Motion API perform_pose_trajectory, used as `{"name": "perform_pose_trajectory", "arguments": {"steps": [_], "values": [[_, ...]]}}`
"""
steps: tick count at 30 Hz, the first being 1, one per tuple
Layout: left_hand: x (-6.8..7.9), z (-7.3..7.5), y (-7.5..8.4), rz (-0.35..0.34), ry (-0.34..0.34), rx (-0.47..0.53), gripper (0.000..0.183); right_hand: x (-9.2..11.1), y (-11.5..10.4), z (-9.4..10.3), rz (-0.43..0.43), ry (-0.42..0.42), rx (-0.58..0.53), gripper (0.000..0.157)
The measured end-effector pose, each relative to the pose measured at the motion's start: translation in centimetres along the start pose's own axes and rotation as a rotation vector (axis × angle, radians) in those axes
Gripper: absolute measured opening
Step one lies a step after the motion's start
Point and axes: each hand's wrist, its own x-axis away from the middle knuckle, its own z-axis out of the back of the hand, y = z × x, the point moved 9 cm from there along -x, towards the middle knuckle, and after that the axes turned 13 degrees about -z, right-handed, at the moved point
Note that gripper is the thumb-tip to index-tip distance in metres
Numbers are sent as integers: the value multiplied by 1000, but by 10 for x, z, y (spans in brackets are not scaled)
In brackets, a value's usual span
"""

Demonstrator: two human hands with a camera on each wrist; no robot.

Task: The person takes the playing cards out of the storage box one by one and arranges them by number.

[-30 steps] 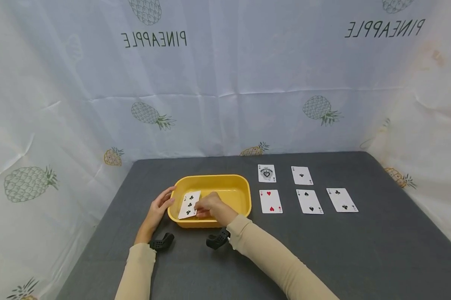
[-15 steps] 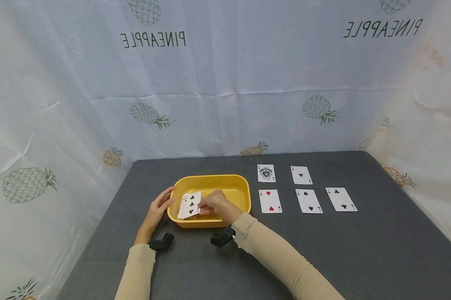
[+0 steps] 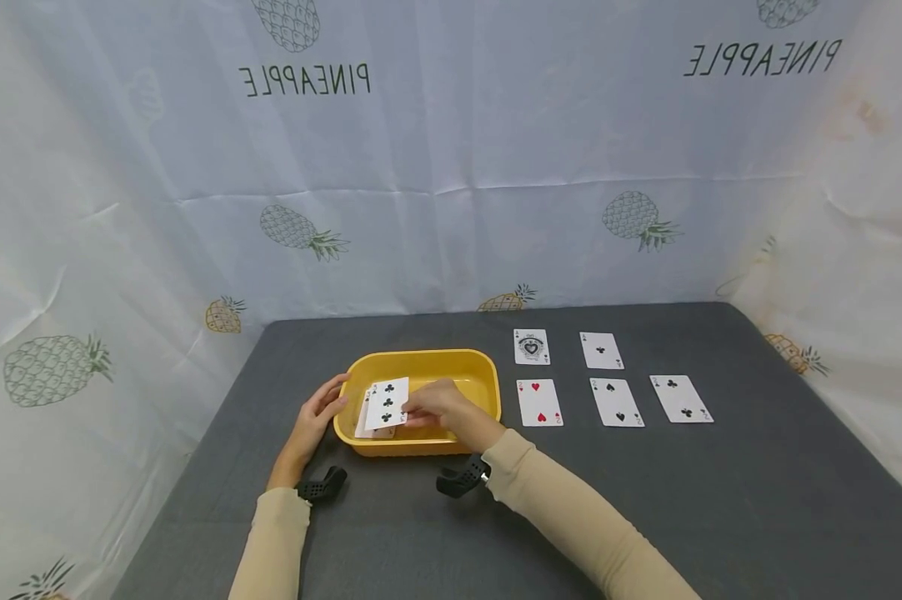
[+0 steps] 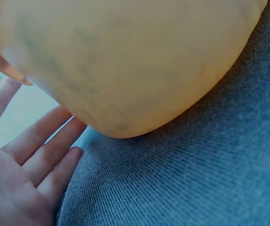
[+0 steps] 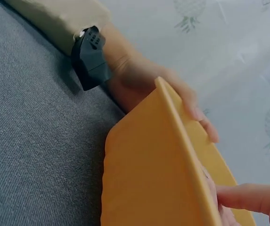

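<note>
A three of clubs playing card is pinched at its right edge by my right hand, inside the yellow plastic bin. Beneath it, more cards lie on the bin's left part and are mostly covered. My left hand rests against the bin's left end, fingertips at the rim. In the left wrist view, the straight fingers of this hand touch or lie close to the bin's outer wall. The right wrist view shows the bin's side wall hiding most of the cards.
Right of the bin, face-up cards lie in two rows. At the back are an ace of spades and an ace of clubs. In front are the twos of hearts, spades and clubs. A pineapple-print curtain hangs behind the table.
My right hand has drawn back to the right, lifting the three of clubs off the other cards and turning it slightly. The left hand and the bin stay where they were.
</note>
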Motion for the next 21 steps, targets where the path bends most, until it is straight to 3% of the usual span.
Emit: {"name": "perform_pose_trajectory", "arguments": {"steps": [9, 16, 21], "values": [[0, -1, 2, -24, -5, -12, 50, 12, -3, 9, 69, -94, -59, 25], [0, -2, 2, -16, -6, -11, 50, 25, -6, 20, 91, -122, -54, 27], [1, -1, 2, -18, 2, 2, 50, 37, -7, 27, 151, -200, -25, 29]]}}
